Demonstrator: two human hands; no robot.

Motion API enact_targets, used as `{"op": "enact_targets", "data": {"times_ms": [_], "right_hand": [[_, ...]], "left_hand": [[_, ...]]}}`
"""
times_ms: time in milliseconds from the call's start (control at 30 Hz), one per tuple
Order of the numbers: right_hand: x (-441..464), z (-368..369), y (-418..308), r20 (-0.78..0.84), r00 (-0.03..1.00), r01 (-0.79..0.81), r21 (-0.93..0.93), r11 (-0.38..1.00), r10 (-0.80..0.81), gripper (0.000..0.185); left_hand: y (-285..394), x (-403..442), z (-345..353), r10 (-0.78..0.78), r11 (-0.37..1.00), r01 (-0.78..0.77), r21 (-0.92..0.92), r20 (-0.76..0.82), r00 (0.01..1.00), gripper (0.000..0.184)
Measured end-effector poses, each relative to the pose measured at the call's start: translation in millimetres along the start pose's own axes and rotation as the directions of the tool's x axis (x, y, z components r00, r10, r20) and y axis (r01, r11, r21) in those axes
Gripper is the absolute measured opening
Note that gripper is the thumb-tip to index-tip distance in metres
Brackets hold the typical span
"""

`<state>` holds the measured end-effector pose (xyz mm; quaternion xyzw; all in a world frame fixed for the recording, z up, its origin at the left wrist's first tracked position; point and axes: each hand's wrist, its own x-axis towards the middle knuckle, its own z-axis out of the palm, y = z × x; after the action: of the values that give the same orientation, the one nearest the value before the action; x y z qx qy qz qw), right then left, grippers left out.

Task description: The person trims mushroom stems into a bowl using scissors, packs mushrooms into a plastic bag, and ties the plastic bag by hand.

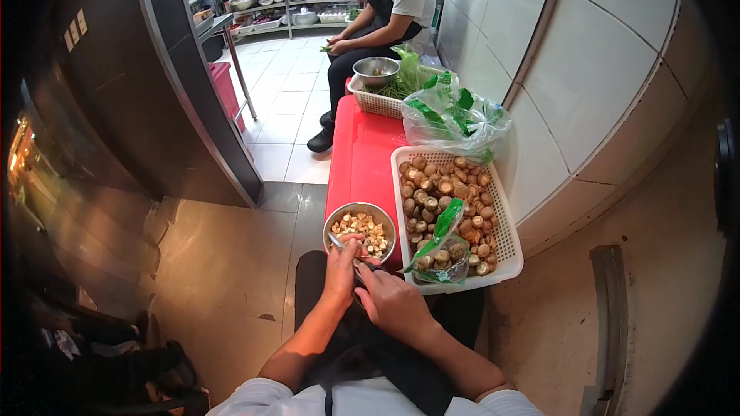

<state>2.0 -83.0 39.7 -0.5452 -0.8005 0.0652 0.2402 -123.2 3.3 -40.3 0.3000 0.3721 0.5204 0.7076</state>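
Both hands are together over the lap, just in front of a metal bowl (359, 206) of cut mushroom pieces (362, 229). My left hand (340, 268) is closed, with a short metal tool (335, 240), perhaps a knife handle, sticking up from it toward the bowl. My right hand (391, 299) is closed against it, its fingers meeting the left ones; what lies between them is too small to name. Right of the bowl, a white basket (510, 250) holds whole brown mushrooms (447, 185) and a clear bag with green print (445, 250).
The bowl and basket rest on a red surface (351, 156). Farther along are a plastic bag (455, 119), a basket of greens (378, 104) and a small metal bowl (376, 69). Beyond sits a person (385, 19) in an apron. A tiled wall (586, 46) stands right, a dark partition (116, 69) left.
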Motion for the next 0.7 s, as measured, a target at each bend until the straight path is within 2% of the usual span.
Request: {"op": "enact_targets", "data": {"times_ms": [33,133,167,233,267,300,333,367,433,567,600,633,667,700], "right_hand": [[2.0,-11.5,-0.3,-0.137,0.989,0.072,0.092,0.993,-0.059,0.045],[6.9,-61.7,2.2,-0.275,0.961,0.128,0.344,0.930,-0.030,0.032],[4.8,-75.2,9.8,-0.278,0.959,0.063,0.411,0.909,0.059,0.024],[7.2,-92.8,34.6,-0.383,0.894,-0.008,0.509,0.861,0.235,0.022],[8.8,-96.4,54.2,-0.406,0.860,-0.027,0.567,0.823,0.308,0.025],[11.9,-92.4,77.8,-0.387,0.808,0.039,0.789,0.614,0.445,0.020],[22.7,-101.8,91.5,-0.404,0.784,0.150,0.860,0.487,0.472,0.021],[34.4,-107.8,105.6,-0.438,0.738,0.117,0.832,0.542,0.514,0.023],[64.0,-108.5,141.2,-0.432,0.685,0.043,0.828,0.559,0.587,0.023],[121.0,-64.9,199.6,-0.354,0.771,-0.026,0.813,0.582,0.529,0.018],[130.0,-54.9,203.4,-0.403,0.807,-0.048,0.684,0.728,0.431,0.018],[136.8,-42.5,208.4,-0.433,0.839,-0.059,0.530,0.846,0.330,0.018],[141.5,-30.4,212.5,-0.444,0.867,-0.063,0.356,0.932,0.228,0.018],[144.1,-17.6,214.5,-0.428,0.887,-0.042,0.304,0.952,0.176,0.017]], "left_hand": [[3.7,1.1,-2.5,-0.007,1.000,0.006,-0.019,-0.029,1.000,0.028],[18.4,1.5,-14.7,0.004,0.999,-0.009,-0.050,-0.101,0.995,0.030],[20.3,2.4,-27.5,0.008,0.999,-0.013,-0.050,-0.097,0.995,0.030],[39.7,-6.4,-36.6,0.009,1.000,-0.009,0.006,-0.110,0.994,0.032],[43.6,-7.7,-46.6,-0.022,0.999,0.020,-0.035,-0.056,0.998,0.033],[43.2,-12.0,-62.2,-0.046,0.996,0.045,-0.074,-0.005,0.999,0.034],[41.9,-17.7,-77.8,-0.065,0.992,0.069,-0.110,0.042,0.997,0.034],[40.1,-22.8,-91.2,-0.099,0.987,0.114,-0.116,0.127,0.987,0.036],[25.4,-37.9,-118.0,-0.206,0.943,0.259,-0.209,0.244,0.948,0.035],[-29.6,-79.5,-159.8,-0.393,0.727,0.575,-0.376,0.459,0.797,0.032],[-41.0,-93.5,-161.8,-0.437,0.651,0.641,-0.407,0.489,0.754,0.032],[-54.2,-103.6,-166.6,-0.441,0.647,0.658,-0.386,0.515,0.735,0.032],[-61.9,-109.6,-169.4,-0.448,0.642,0.676,-0.362,0.539,0.714,0.032],[-59.1,-113.2,-167.5,-0.374,0.633,0.655,-0.413,0.577,0.726,0.033]]}}
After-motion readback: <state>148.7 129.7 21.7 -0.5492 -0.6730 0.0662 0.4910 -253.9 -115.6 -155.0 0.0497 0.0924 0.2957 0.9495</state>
